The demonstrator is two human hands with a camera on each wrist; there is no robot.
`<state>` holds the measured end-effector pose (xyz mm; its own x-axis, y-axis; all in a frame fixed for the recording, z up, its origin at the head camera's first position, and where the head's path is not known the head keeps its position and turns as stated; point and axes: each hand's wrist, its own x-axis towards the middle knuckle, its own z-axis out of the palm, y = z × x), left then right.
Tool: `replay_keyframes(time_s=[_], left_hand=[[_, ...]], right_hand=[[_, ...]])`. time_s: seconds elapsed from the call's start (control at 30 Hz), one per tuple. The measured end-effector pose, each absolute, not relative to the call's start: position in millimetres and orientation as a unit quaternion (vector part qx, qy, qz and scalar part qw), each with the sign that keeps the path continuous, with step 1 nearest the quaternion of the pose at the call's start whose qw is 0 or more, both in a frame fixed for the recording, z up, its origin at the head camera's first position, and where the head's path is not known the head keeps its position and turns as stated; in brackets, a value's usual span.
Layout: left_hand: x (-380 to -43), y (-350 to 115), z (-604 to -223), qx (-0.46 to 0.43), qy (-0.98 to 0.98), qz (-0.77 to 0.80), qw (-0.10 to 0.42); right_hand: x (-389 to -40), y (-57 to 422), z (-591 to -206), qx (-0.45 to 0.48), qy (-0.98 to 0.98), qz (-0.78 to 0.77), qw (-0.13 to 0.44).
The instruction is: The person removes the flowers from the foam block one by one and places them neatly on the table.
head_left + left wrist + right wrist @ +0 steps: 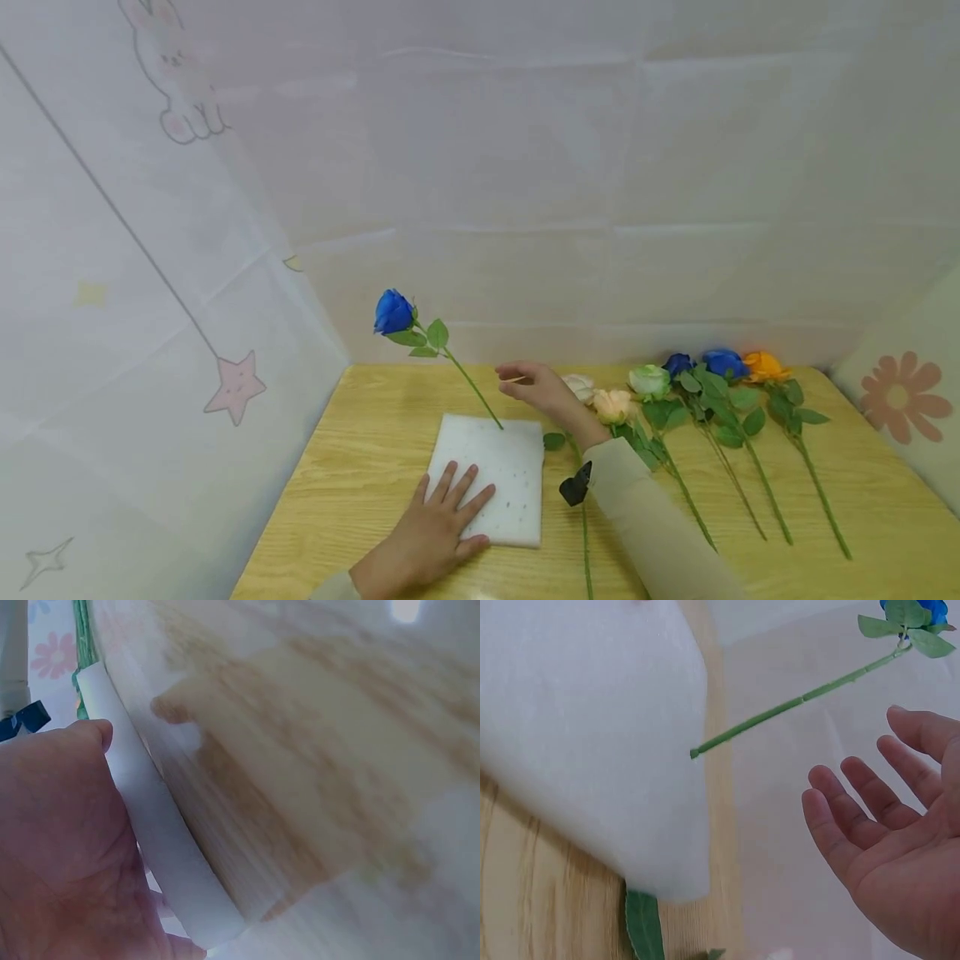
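Note:
A white foam block (pixel 491 450) with small holes in its top lies on the table. My left hand (pixel 431 529) rests on its front left part, fingers spread; the left wrist view shows the block's side edge (pixel 161 825) beside the palm. A blue rose (pixel 393 312) leans up and to the left, the foot of its green stem (pixel 476 390) at the block near the far edge. My right hand (pixel 536 387) is to the right of that stem, apart from it. In the right wrist view its fingers (pixel 840 814) are loosely bent and hold nothing.
To the right on the wooden table (pixel 360 442) lie several roses: a peach rose (pixel 612 406), a green-white rose (pixel 649 381), darker blue ones and an orange rose (pixel 765 367). One stem (pixel 586 542) passes beneath my right forearm. A pale curtain wall (pixel 487 208) stands behind the table.

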<state>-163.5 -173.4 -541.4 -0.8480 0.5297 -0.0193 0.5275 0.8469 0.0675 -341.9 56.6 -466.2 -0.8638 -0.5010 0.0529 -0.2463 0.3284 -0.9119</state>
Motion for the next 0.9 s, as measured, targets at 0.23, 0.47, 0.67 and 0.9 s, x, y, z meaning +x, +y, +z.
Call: replay_keyframes(time_s=[0.23,0.47,0.67,0.9], left_hand=[[-162,-173,-538,0.279,0.960,0.029,0.031],[-164,-171,-530,0.279,0.959,0.028,0.038],[-165,-170,-532,0.287,0.957,0.031,0.029],[-168,-172,-539,0.286,0.958,0.024,0.019]], right_hand=[[-342,39,-468,-0.239,0.820,-0.506,0.116],[-343,27,-469,-0.232,0.814,-0.515,0.137],[-344,22,-472,-0.230,0.809,-0.520,0.149],[-345,15,-473,-0.233,0.809,-0.519,0.149]])
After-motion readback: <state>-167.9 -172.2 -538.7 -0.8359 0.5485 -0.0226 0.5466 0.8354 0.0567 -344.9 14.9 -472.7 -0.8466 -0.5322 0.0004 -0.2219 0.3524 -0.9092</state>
